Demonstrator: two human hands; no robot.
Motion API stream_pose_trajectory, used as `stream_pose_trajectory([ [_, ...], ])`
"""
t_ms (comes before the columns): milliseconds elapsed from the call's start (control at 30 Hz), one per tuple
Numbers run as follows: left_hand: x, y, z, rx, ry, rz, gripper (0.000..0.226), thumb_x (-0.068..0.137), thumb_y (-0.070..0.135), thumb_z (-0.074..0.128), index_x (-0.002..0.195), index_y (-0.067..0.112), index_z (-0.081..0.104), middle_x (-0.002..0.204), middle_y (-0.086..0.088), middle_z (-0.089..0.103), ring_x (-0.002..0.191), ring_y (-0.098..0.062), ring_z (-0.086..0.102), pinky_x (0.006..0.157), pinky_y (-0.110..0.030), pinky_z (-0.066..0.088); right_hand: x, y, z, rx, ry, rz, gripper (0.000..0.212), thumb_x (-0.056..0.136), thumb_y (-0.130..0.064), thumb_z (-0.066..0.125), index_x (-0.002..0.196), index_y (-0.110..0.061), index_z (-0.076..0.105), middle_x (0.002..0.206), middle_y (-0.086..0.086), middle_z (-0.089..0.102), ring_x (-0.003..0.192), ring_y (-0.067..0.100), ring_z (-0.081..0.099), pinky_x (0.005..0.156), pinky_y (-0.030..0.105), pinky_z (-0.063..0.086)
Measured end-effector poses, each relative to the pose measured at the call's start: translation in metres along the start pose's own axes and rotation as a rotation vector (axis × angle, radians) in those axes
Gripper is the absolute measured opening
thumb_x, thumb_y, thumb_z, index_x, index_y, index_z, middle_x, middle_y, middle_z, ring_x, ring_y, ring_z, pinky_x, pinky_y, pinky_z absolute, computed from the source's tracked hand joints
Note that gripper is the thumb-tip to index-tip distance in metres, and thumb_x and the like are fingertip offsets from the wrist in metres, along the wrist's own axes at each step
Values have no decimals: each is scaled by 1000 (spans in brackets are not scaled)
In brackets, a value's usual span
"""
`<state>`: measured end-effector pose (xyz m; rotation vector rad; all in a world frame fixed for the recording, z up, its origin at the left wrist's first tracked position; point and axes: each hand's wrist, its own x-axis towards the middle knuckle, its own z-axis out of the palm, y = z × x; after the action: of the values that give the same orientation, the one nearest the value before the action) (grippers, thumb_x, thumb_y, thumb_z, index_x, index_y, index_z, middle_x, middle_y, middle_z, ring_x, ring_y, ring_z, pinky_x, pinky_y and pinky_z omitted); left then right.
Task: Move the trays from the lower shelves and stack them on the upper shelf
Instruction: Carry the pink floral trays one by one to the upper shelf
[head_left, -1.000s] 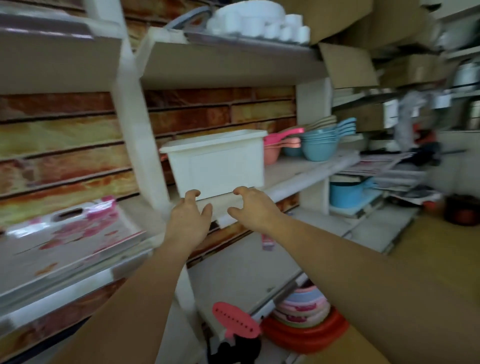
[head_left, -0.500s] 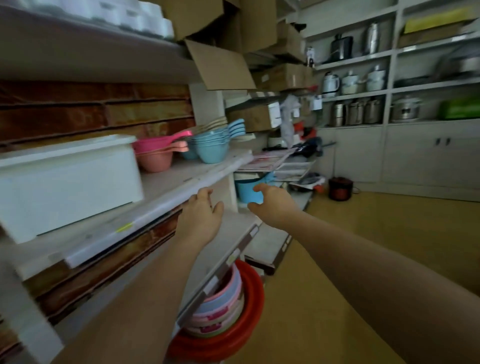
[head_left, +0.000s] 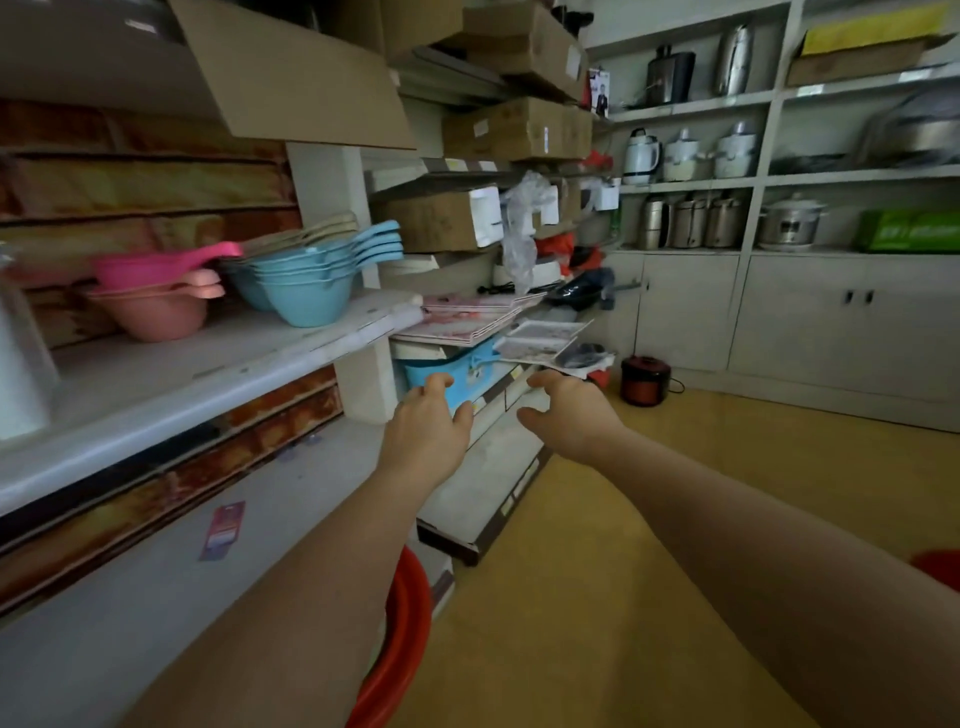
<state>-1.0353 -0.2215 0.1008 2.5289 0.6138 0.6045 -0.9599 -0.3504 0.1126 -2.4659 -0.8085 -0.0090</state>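
Beyond the blue tub (head_left: 452, 371), the trays (head_left: 470, 325) lie stacked flat on the next shelf along, the grey-patterned one (head_left: 540, 340) jutting past its edge. Your left hand (head_left: 426, 431) and right hand (head_left: 569, 415) reach toward them, fingers apart and loosely curled, holding nothing. They look thin, stiff, light and probably slick, so grip opposite edges.

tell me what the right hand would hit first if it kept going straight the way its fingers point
Probably the patterned tray jutting over the shelf edge just beyond the right hand, whose fingers are loosely spread and hold nothing. Depth is hard to judge, so it might pass just under the tray.
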Motion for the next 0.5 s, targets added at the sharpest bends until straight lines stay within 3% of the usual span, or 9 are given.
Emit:
stream_pose_trajectory([
  [300,113,7,68,58,-57,36,41,99,33,38,137,17,39,135,-9,46,121,-26,46,100,-40,40,108,61,6,-39,-1,30,49,98,-27,49,144,-15,38,141,11,47,113,25,57,89,33,50],
  [433,183,15,97,43,-82,91,40,98,33,40,135,16,42,138,-9,46,125,-27,44,102,-39,37,171,87,4,-49,16,62,47,97,-26,50,142,-18,40,134,10,54,107,24,59,77,26,46],
  [500,219,24,111,51,-105,125,40,98,33,40,133,15,43,137,-10,47,125,-27,43,103,-39,37,205,100,-1,-46,26,91,47,96,-27,51,142,-19,41,130,9,57,105,23,61,82,29,50],
])
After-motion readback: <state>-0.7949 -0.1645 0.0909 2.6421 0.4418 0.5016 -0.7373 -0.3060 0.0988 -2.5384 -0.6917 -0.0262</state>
